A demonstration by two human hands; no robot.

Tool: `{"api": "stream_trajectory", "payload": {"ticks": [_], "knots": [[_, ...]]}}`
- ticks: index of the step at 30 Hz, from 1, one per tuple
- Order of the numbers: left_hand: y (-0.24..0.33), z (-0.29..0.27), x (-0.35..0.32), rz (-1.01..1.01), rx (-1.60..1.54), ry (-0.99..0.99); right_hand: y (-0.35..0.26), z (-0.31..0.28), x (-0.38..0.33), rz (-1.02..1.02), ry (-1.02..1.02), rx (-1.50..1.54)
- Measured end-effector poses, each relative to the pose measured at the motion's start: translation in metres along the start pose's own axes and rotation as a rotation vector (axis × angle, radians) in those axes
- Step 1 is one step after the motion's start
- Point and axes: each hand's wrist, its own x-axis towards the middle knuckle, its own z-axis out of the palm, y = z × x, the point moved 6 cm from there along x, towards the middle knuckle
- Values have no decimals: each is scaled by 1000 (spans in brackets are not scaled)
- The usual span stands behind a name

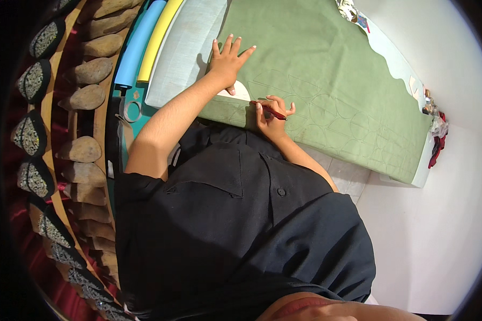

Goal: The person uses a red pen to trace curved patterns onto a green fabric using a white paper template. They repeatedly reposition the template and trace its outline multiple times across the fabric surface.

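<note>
Green fabric or soft leather [326, 59] covers the table before me, marked with thin curved pattern outlines. On it, near the front edge, lies a small white template [241, 91] with a rounded side. My left hand [229, 63] is spread flat, its thumb pressing on the template and its fingers resting on the green sheet. Just right of the template, my right hand [273, 120] grips a dark red pen [269, 111], whose tip is at the template's edge.
Left of the green sheet are a pale grey-blue cloth [185, 48], a yellow roll [158, 43], a blue roll [139, 45] and a ring [133, 111] on a green mat. Wooden shoe lasts [85, 98] and black beaded shoe uppers [31, 134] line racks further left. A white wall [439, 224] stands right.
</note>
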Motion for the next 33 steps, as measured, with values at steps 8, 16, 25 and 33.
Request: {"api": "stream_trajectory", "payload": {"ticks": [8, 16, 25, 33], "knots": [[2, -3, 0, 0, 13, -18, -8, -2, 7, 2, -18, 88], [4, 12, 19, 99, 95, 79, -56, 42, 28, -283, -153, 188], [-12, 17, 6, 91, -100, 189, -58, 61, 19, -307, -173, 162], [-5, 11, 10, 112, -45, 143, -55, 68, 16, -329, -260, 97]]}}
